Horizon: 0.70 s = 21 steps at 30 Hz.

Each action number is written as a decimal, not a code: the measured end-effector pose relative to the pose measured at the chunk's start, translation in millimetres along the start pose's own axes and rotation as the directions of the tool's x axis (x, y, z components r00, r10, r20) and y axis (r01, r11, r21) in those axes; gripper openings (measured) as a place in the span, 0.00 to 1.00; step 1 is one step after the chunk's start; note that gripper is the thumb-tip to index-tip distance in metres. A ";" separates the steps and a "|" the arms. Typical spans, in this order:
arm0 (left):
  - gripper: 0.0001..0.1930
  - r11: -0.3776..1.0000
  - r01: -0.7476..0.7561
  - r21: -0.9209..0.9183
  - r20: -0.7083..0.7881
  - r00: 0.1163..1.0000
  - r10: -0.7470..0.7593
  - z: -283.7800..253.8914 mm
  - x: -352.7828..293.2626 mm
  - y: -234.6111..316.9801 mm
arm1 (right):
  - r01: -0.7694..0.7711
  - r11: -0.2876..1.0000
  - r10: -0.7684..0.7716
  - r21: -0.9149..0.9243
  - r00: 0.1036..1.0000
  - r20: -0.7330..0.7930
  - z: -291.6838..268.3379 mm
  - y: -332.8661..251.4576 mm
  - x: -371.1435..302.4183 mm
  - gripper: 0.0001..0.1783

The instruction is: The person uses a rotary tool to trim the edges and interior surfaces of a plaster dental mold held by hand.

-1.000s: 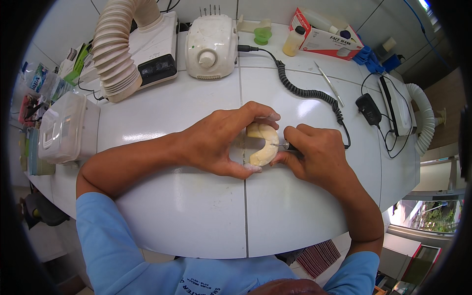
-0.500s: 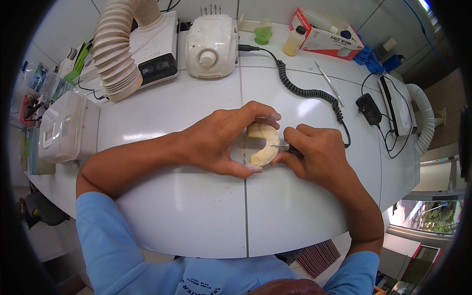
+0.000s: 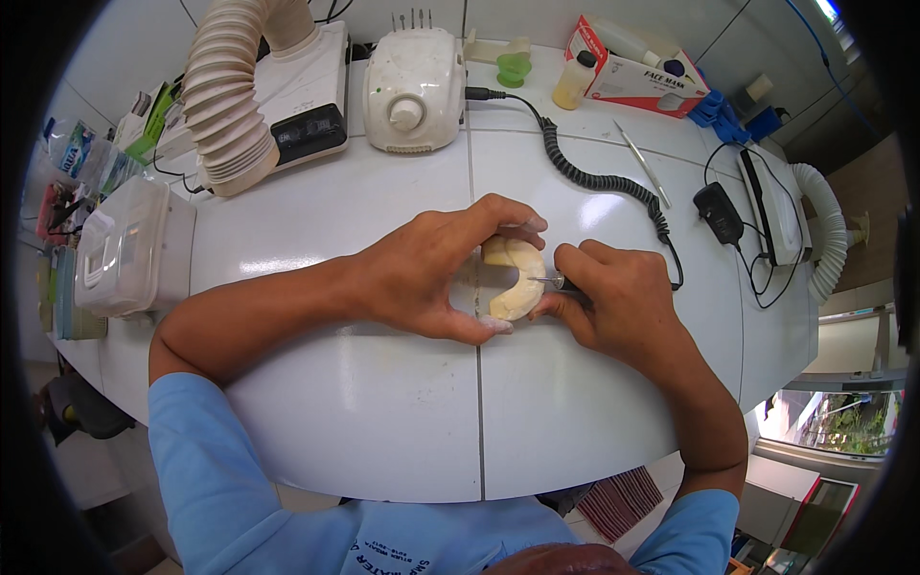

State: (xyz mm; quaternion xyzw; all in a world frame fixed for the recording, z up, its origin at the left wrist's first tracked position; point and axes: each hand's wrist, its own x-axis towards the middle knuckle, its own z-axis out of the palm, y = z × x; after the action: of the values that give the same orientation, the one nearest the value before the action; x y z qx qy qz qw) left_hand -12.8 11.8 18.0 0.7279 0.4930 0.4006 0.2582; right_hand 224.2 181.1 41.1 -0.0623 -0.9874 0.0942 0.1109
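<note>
Currently, your left hand (image 3: pixel 417 273) is gripping the horseshoe-shaped dental cast (image 3: pixel 528 290) by its far and near edges, thumb and fingers spread wide, above the white tabletop (image 3: pixel 383 422). Your right hand (image 3: pixel 618 292) is curling tightly round a rotary handpiece (image 3: pixel 566 286), its thin bur meeting the cast's curve. Beyond, a small bottle (image 3: pixel 573 83) is holding yellow liquid beside a red-and-white cardboard box (image 3: pixel 628 86); a lidded plastic tub (image 3: pixel 144 251) is standing leftward, its contents unclear.

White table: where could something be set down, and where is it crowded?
Bare: between left forearm and control box; between right forearm and adapter; between the forearms, below the cast. Crowded: the back, with bottle and box; the middle, where left hand holds cast, right hand drill.
</note>
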 end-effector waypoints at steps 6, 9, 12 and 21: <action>0.48 1.000 -0.011 0.003 -0.008 1.000 0.011 0.4 0.4 -0.2 | 0.013 1.000 -0.013 0.000 1.000 0.023 -0.5 0.9 -0.3 0.26; 0.48 1.000 -0.010 -0.006 0.000 1.000 0.010 0.0 0.8 0.0 | 0.012 1.000 -0.012 -0.005 1.000 0.002 1.1 1.1 -0.2 0.26; 0.48 1.000 -0.012 -0.006 -0.009 1.000 0.012 0.2 0.8 -0.8 | 0.003 1.000 -0.004 -0.004 1.000 -0.022 1.6 0.2 0.8 0.25; 0.48 1.000 0.002 -0.018 -0.005 1.000 -0.002 -0.9 0.7 0.6 | 0.000 1.000 0.000 0.002 1.000 -0.017 1.1 -0.4 0.0 0.26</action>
State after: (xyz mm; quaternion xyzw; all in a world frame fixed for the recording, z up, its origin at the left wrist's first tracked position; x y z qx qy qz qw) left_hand -13.1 12.2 19.2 0.7240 0.4909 0.4065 0.2637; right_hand 223.9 180.6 40.0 -0.0631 -0.9864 0.0945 0.1191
